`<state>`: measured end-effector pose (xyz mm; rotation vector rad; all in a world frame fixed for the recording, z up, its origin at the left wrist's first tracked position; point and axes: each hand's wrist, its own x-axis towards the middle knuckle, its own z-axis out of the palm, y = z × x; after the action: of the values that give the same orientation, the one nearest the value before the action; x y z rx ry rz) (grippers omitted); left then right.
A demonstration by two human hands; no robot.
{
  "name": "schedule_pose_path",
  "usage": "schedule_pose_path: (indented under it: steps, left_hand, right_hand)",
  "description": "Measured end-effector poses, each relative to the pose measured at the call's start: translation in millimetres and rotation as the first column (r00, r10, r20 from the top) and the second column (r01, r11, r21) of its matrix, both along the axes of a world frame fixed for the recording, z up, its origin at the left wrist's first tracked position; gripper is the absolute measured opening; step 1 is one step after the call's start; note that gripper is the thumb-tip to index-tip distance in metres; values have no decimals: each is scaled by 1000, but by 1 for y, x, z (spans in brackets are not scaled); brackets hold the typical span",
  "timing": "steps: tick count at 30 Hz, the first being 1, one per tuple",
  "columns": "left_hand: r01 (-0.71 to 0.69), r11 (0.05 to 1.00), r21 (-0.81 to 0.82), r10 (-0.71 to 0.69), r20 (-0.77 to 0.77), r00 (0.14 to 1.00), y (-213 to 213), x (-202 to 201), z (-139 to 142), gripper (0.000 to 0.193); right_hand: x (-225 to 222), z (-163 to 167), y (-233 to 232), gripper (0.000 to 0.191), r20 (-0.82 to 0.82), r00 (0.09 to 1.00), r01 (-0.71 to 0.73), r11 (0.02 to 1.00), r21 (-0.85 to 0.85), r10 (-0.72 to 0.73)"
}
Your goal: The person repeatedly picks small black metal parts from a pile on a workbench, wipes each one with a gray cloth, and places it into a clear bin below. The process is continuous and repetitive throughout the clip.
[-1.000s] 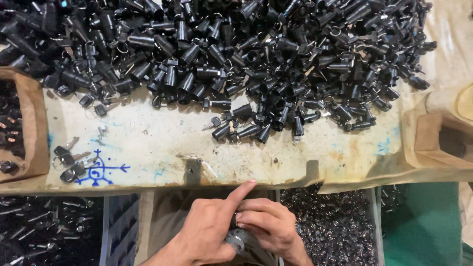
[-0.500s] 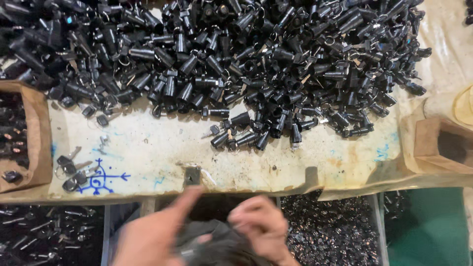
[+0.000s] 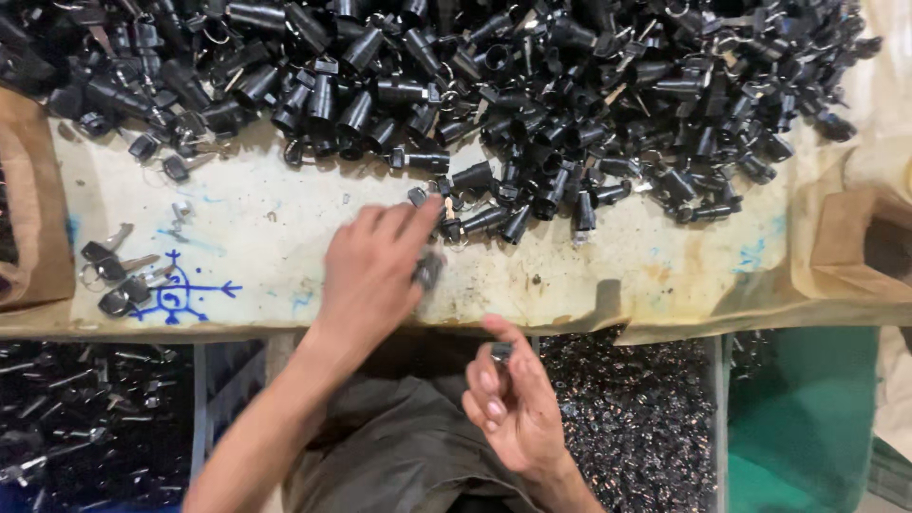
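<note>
Black lock cylinder (image 3: 427, 270) pinched in left hand (image 3: 375, 271) just below the cylinder heap (image 3: 494, 85); small dark part (image 3: 501, 351) clamped in right hand (image 3: 513, 404) fingertips, nearer the body.

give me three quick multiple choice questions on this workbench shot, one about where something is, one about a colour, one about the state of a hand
1. Where do the loose keys lie?
A. on the left part of the table, by the blue drawing
B. in the green bin
C. on top of the pile

2. What colour are the cylinder parts heaped along the far side of the table?
A. white
B. black
C. red

3. What is the left hand doing?
A. resting flat in the lap
B. stretched over the table with a small dark part under its fingers
C. gripping the green bin

Answers:
1. A, the keys sit beside the blue drawing near the left edge.
2. B, the whole heap is black.
3. B, it reaches toward the pile, while the right hand stays low pinching a small piece.
</note>
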<state>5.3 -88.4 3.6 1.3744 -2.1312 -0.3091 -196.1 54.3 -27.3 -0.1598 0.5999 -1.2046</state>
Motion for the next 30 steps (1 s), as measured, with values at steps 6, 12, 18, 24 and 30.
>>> schedule_pose_path:
  steps: [6,12,18,24,30]
  left_hand:
    - [62,988,143,-22,-266,964,-22,25,-12,38]
    - [339,902,266,180,-948,264,26,25,6,39]
    - [187,946,265,7,-594,804,90,-9,-7,40]
    - [366,848,384,-103,-559,823,101,-15,-14,86]
    - [479,793,377,-260,-502,825,98,-12,-7,107]
  right_hand:
    - [-5,-5,11,40,-140,941,313,950,6,-309]
    - [-3,-20,9,33,-105,963,236,966,-107,-247]
    - [-3,-4,7,32,-583,715,106,885,-454,-385]
    - [-9,10,-9,21,-722,270,-404,606,-685,-637]
    - [-10,27,-18,23,-848,277,-560,641,-525,-452]
